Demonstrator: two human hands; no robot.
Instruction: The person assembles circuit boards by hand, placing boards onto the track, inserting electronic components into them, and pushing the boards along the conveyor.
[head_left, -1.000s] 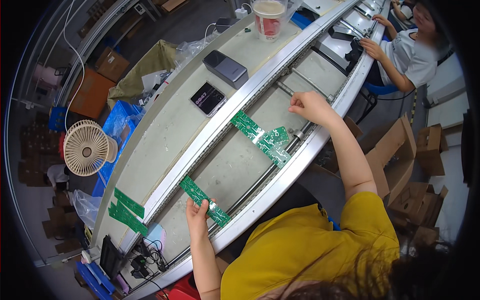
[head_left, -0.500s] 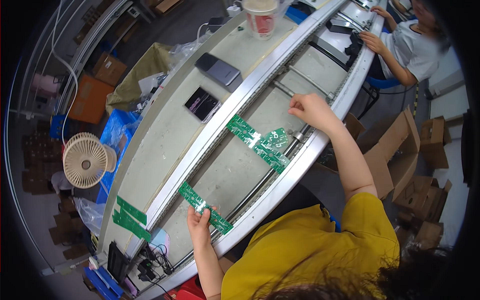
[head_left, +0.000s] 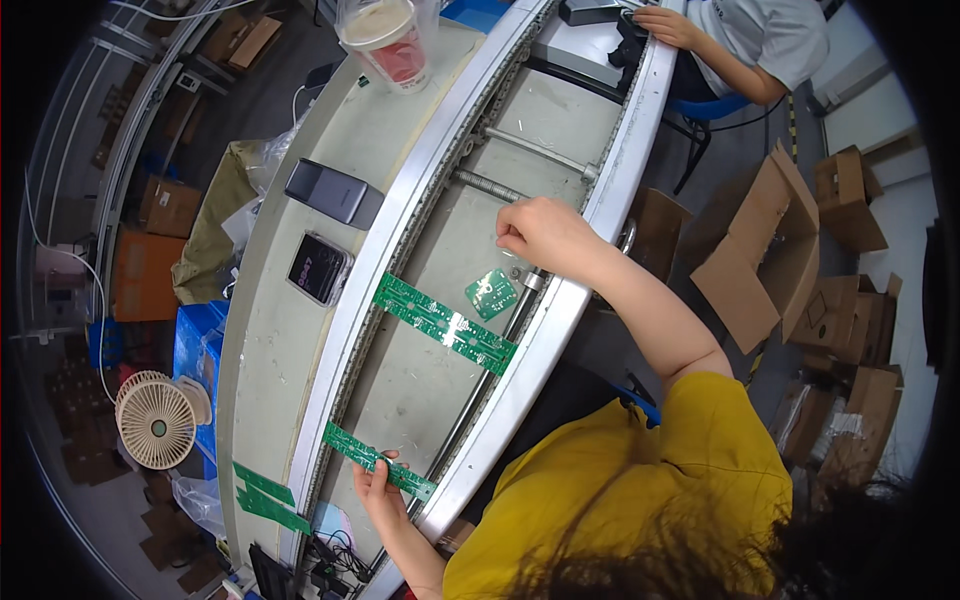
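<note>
My left hand [head_left: 378, 492] grips the edge of a long narrow green circuit board [head_left: 408, 478], thumb on top, near the low end of the conveyor. That board spans the gap between the two rails. A second green circuit board strip [head_left: 447, 325] lies across the rails farther up. Beyond it a small square green board [head_left: 491, 294] rests inside the conveyor bed. Above that, my right hand [head_left: 548, 236] hovers with its fingers curled together; what they hold, if anything, is hidden. A threaded metal rod [head_left: 490, 187] is just past its fingertips.
Left of the conveyor, a side ledge carries green board strips [head_left: 270, 498], a phone [head_left: 319, 268], a grey power bank [head_left: 328, 190] and a lidded cup [head_left: 388, 45]. A beige fan [head_left: 157, 425] stands farther left. A co-worker's hand [head_left: 668, 27] works upstream; open cardboard boxes [head_left: 765, 255] lie right.
The whole view has swung, shifting the conveyor leftward in the picture. My left hand stays on the lower board; my right hand stays raised, fingers curled, over the conveyor.
</note>
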